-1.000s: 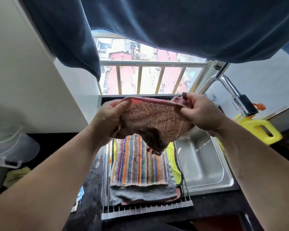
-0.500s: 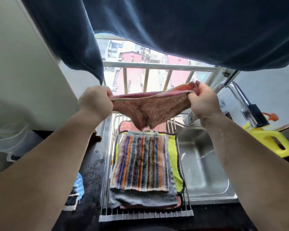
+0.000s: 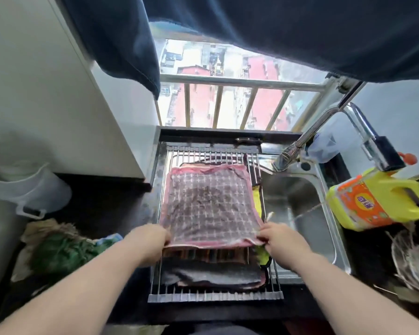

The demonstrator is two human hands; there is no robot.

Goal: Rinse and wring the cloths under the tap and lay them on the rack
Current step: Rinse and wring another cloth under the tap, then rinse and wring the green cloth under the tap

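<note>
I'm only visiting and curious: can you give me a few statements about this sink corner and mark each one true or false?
1. The left hand and right hand pinch the near corners of the pink checked cloth. True.
2. A yellow bottle stands right of the sink. True.
3. The pink checked cloth lies in the sink. False: it is spread over the pile on the rack.
4. The rack holds only that cloth. False: a striped cloth and a grey cloth lie beneath it.

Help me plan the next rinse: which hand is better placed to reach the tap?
Probably right. The right hand holds the pink cloth at the rack edge beside the sink, with the tap on that side; the left hand is across the rack.
</note>
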